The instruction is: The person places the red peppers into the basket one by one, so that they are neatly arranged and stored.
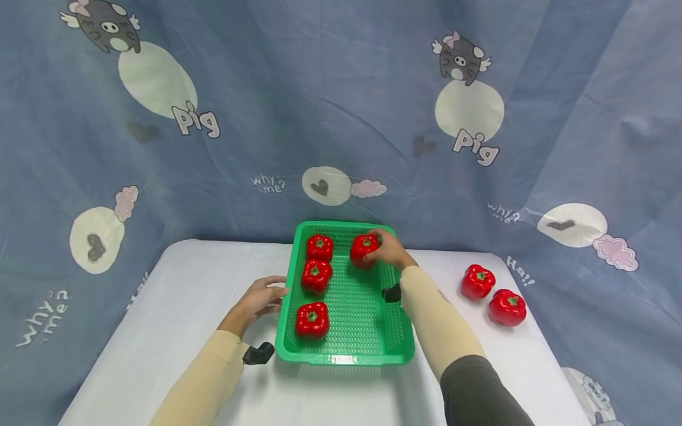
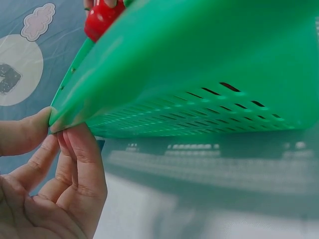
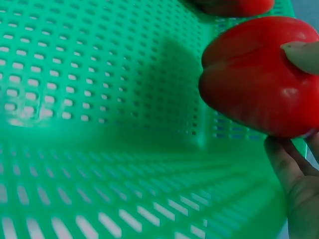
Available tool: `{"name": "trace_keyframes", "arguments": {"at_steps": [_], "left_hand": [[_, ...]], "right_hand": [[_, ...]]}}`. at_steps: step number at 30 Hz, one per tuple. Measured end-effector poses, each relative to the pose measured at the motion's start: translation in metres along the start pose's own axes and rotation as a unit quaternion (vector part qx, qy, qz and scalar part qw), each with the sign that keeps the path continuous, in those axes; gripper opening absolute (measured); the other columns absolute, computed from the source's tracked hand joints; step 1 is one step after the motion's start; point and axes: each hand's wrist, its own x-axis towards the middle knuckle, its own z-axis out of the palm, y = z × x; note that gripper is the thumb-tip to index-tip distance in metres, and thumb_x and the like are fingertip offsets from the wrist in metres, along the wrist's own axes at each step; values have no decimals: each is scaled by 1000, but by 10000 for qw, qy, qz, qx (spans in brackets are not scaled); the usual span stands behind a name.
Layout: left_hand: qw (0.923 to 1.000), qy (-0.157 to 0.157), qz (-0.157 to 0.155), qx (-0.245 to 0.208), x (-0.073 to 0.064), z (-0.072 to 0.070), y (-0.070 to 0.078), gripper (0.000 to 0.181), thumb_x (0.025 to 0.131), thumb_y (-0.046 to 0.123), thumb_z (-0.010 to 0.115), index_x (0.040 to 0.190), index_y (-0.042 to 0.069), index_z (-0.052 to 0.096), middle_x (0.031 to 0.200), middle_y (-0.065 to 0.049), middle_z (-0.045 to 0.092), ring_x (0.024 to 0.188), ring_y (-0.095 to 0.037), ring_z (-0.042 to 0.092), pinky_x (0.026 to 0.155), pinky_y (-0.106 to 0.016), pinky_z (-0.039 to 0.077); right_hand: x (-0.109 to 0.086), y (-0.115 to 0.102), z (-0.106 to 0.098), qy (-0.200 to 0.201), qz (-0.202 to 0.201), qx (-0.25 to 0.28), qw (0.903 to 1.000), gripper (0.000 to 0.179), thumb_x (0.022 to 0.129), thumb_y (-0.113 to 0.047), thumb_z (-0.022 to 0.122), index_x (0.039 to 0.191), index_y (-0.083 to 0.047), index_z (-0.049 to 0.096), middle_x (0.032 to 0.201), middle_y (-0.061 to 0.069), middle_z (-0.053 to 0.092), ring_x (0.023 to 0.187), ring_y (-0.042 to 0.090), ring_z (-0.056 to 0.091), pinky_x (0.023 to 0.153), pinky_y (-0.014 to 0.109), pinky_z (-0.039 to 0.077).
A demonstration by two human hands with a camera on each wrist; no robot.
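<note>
A green perforated plastic basket (image 1: 362, 319) stands in the middle of the white table. My left hand (image 2: 65, 174) pinches its left rim between thumb and fingers. At the basket's far right, my right hand (image 1: 393, 251) grips a red bell pepper (image 3: 259, 74), thumb on one side and fingers on the other. In the right wrist view this pepper is above the basket floor. Three other red bell peppers line the basket's left side: a far one (image 1: 319, 247), a middle one (image 1: 317, 277) close by it, and a nearer one (image 1: 312, 320) set apart.
Two more red bell peppers, one farther back (image 1: 477, 281) and one nearer (image 1: 507, 307), lie on the white table (image 1: 213, 266) to the right of the basket. A blue printed curtain (image 1: 341, 118) hangs behind the table's back edge.
</note>
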Motion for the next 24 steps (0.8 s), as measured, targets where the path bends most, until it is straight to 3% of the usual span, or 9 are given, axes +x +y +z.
{"name": "trace_keyframes", "arguments": {"at_steps": [6,12,24], "left_hand": [[10000,17,3,-1,0,-1,0,45,94,8,55,137,-1,46,110,-15,69,79,-16,65,74,-33,57],[10000,50,-1,24,0,-2,-1,43,94,9,55,136,0,48,109,-14,69,80,-16,66,74,-33,56],[10000,58,3,-29,-1,-3,-2,43,95,9,55,136,0,48,109,-14,69,81,-16,66,74,-32,56]], "right_hand": [[12,2,14,87,-179,-201,9996,68,73,3,76,135,2,48,133,20,52,121,35,50,98,45,46],[17,5,26,249,-14,-512,9984,70,72,0,79,136,-5,51,136,17,52,124,33,48,101,45,43],[20,3,44,369,-50,-370,9986,72,73,6,76,138,0,47,135,20,52,124,36,49,102,47,42]]}}
